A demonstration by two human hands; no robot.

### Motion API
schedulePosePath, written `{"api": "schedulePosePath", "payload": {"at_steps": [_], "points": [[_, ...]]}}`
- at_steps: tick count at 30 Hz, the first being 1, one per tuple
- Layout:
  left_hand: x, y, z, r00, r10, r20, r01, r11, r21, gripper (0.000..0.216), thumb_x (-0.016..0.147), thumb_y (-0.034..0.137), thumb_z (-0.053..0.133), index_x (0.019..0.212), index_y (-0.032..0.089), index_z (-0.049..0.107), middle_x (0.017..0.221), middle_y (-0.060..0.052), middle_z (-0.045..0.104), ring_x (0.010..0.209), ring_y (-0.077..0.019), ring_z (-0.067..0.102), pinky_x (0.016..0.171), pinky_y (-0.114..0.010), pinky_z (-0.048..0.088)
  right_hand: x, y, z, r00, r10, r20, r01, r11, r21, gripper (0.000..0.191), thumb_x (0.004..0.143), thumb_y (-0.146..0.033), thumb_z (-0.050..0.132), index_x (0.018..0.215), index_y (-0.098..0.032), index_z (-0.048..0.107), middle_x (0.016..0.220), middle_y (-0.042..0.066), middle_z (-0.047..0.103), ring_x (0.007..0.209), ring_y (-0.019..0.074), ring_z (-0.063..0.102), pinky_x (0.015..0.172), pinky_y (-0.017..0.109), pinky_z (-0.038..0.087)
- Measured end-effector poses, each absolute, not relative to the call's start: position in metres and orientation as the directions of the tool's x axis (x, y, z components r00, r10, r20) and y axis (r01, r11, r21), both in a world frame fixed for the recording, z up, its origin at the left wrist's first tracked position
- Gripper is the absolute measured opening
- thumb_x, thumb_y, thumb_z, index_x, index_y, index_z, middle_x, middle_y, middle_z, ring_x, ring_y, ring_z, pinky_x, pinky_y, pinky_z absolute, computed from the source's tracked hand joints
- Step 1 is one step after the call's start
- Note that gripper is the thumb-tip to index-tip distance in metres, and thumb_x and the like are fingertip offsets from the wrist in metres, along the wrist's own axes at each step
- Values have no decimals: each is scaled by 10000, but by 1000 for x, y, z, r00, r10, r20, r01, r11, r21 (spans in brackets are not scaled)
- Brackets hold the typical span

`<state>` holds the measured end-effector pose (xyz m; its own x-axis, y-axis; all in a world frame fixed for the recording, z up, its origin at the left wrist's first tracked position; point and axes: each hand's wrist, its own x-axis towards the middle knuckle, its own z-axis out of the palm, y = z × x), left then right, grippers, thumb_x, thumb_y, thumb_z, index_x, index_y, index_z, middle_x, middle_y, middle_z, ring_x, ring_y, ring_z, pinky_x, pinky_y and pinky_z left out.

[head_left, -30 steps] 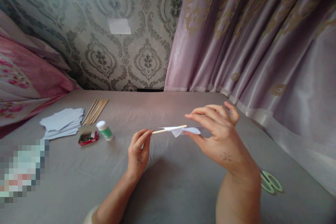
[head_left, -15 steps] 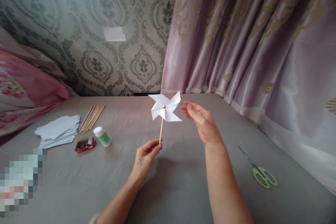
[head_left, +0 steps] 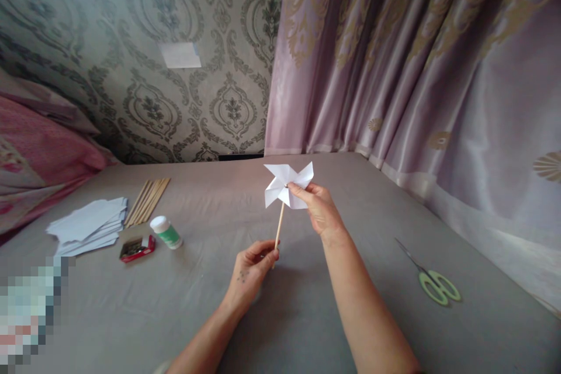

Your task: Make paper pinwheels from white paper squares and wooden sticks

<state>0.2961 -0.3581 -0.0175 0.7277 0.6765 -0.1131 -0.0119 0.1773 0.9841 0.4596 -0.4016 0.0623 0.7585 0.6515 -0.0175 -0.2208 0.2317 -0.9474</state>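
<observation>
A white paper pinwheel (head_left: 276, 191) stands nearly upright above the grey surface, its blades fixed by a small metal pin at the centre. Its wooden stick (head_left: 279, 225) leans slightly to the right. My left hand (head_left: 254, 269) is closed round the lower part of that stick. At the blades, my right hand (head_left: 322, 207) has its thumb on the front, by the pin. The other right fingers go behind the paper and are partly hidden.
To the left lie a stack of white paper (head_left: 87, 222), several wooden sticks (head_left: 148, 201), a small red box of pins (head_left: 137, 249) and a white-and-green bottle (head_left: 166, 232). Green-handled scissors (head_left: 432, 280) lie at the right. Behind are a patterned wall and a pink curtain (head_left: 324, 70).
My right hand has moved left onto the pinwheel and closed on its centre. The left hand keeps hold of the stick. The view has shifted slightly.
</observation>
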Motion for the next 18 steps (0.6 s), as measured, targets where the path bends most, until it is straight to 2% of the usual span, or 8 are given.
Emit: {"api": "schedulePosePath", "payload": {"at_steps": [9,18], "points": [[297,-360,-15,740,641,-203,27,273,962,360,557,368,786,836,143,748,651,-13,644,590,-102,509,584,-218,398,465,-390,45,785,617,-53,-241,224,-944,298,520,-320,787,744,-138,714,734,45,731,735,191,667,695,288,482],[298,-359,-17,749,581,-320,107,371,923,380,517,341,794,819,120,729,593,-8,635,555,-100,517,569,-221,415,473,-372,7,816,562,-133,-259,150,-954,189,557,-283,750,656,-137,681,632,27,701,670,182,654,615,257,466]]}}
